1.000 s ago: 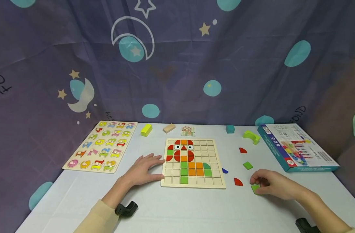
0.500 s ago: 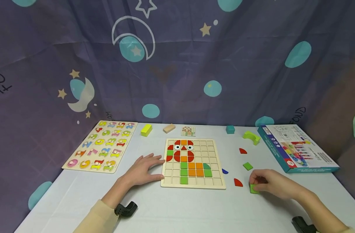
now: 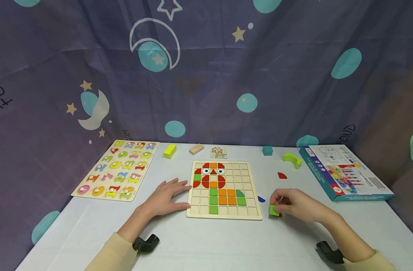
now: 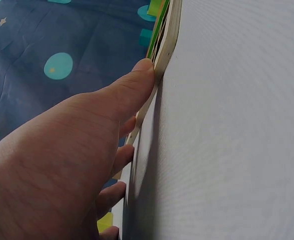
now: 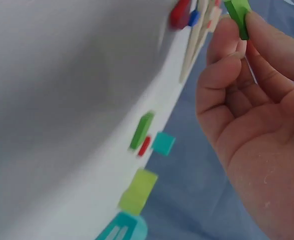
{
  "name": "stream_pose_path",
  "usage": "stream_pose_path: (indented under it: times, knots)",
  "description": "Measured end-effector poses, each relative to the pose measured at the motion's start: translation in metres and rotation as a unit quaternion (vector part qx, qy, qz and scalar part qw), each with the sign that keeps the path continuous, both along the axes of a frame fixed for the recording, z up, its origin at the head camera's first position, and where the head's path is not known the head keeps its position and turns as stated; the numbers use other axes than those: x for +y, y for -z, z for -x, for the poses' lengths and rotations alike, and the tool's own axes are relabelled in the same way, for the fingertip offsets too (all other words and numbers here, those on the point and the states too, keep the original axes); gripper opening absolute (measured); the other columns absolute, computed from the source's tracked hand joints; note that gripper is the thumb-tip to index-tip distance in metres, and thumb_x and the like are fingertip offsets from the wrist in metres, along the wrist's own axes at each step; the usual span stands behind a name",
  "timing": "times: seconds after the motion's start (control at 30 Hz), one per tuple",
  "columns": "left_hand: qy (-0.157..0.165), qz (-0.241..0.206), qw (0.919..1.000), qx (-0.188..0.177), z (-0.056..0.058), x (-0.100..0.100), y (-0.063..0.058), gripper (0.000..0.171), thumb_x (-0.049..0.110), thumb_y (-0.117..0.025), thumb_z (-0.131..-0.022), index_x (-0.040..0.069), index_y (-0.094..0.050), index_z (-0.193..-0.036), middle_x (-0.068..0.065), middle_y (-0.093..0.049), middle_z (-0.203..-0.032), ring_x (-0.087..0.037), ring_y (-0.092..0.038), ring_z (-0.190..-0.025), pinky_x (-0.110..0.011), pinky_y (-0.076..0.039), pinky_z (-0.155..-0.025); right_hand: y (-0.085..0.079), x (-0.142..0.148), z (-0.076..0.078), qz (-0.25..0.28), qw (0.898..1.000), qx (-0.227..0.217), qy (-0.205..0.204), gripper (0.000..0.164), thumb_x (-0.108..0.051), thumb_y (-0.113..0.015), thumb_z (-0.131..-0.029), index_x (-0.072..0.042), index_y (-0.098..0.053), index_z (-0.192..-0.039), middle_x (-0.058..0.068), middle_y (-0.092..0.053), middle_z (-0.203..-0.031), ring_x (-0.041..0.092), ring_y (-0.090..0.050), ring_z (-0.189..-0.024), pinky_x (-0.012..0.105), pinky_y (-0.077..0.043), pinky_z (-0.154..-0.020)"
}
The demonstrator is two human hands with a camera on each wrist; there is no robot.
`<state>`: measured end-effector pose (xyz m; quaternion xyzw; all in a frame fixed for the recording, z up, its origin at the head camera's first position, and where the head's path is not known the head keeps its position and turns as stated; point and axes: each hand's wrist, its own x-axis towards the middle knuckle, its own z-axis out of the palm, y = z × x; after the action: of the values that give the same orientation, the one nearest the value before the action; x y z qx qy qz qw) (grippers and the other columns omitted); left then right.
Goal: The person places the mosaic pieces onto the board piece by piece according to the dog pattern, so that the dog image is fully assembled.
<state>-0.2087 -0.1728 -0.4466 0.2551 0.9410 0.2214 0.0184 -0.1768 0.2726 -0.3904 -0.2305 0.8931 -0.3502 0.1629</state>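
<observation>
My right hand (image 3: pixel 296 205) pinches a green square tile (image 3: pixel 273 210) between thumb and fingertips. The right wrist view shows that tile (image 5: pixel 239 15) above the tabletop. A red quarter-circle piece (image 5: pixel 179 14) lies below it, mostly covered in the head view. To the left, a wooden grid board (image 3: pixel 238 177) carries a pattern of red, orange and green pieces with two round eyes. My left hand (image 3: pixel 165 197) rests at the board's left edge, fingers spread; its thumb touches the side in the left wrist view. A blue half-circle piece (image 3: pixel 262 199) lies just off the board's right edge.
Another green tile (image 5: pixel 141 131) is hidden by my hand in the head view. A red piece (image 3: pixel 282 175), green arch block (image 3: pixel 292 160), teal block (image 3: pixel 267 151) and box (image 3: pixel 349 173) are at right. A number puzzle (image 3: pixel 120 169), blocks and picture card (image 3: pixel 218 152) lie left and behind.
My right hand has lifted the green tile and carried it left, from the front right to over the red quarter-circle near the board. The left hand stays at the board's edge.
</observation>
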Motion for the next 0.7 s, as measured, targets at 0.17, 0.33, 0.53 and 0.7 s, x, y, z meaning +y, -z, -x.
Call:
stream_pose_path:
  times: [0.17,0.33,0.53,0.7]
  knots:
    - [0.0,-0.003,1.0,-0.001,0.0,0.001,-0.001,0.066,0.06,-0.071,-0.086,0.022,-0.062,-0.14,-0.002,-0.049,-0.152,-0.032,-0.032,-0.146,-0.062,-0.018,-0.117,0.0,-0.02,0.005,0.011,1.0,0.011,-0.003,0.009,-0.013,-0.073,-0.094,-0.012,-0.066,-0.099,-0.002,-0.062,-0.09,0.019,-0.058,-0.081,0.026,-0.053,-0.067]
    - [-0.001,-0.002,1.0,-0.001,-0.001,0.0,-0.001,0.066,0.059,-0.071,-0.087,0.022,-0.062,-0.14,-0.002,-0.049,-0.152,-0.032,-0.032,-0.146,-0.062,-0.018,-0.116,-0.001,-0.04,0.008,0.008,1.0,0.025,-0.014,0.008,-0.011,-0.072,-0.094,-0.013,-0.065,-0.098,-0.004,-0.062,-0.088,0.018,-0.059,-0.079,0.026,-0.052,-0.066]
    - [0.001,-0.005,1.0,0.0,-0.001,0.0,-0.001,0.066,0.059,-0.072,-0.086,0.022,-0.062,-0.14,-0.002,-0.05,-0.151,-0.033,-0.033,-0.146,-0.062,-0.018,-0.116,0.0,-0.06,0.013,0.001,0.998,0.047,-0.036,0.008,-0.01,-0.072,-0.094,-0.015,-0.066,-0.096,-0.007,-0.061,-0.087,0.015,-0.057,-0.079,0.025,-0.051,-0.067]
    - [0.002,-0.006,1.0,-0.002,-0.001,0.0,-0.001,0.066,0.059,-0.072,-0.087,0.022,-0.062,-0.14,-0.002,-0.049,-0.152,-0.033,-0.032,-0.146,-0.062,-0.018,-0.117,0.004,-0.071,0.017,-0.002,0.998,0.049,-0.051,0.008,-0.008,-0.072,-0.094,-0.014,-0.066,-0.095,-0.007,-0.06,-0.087,0.014,-0.057,-0.079,0.026,-0.051,-0.068]
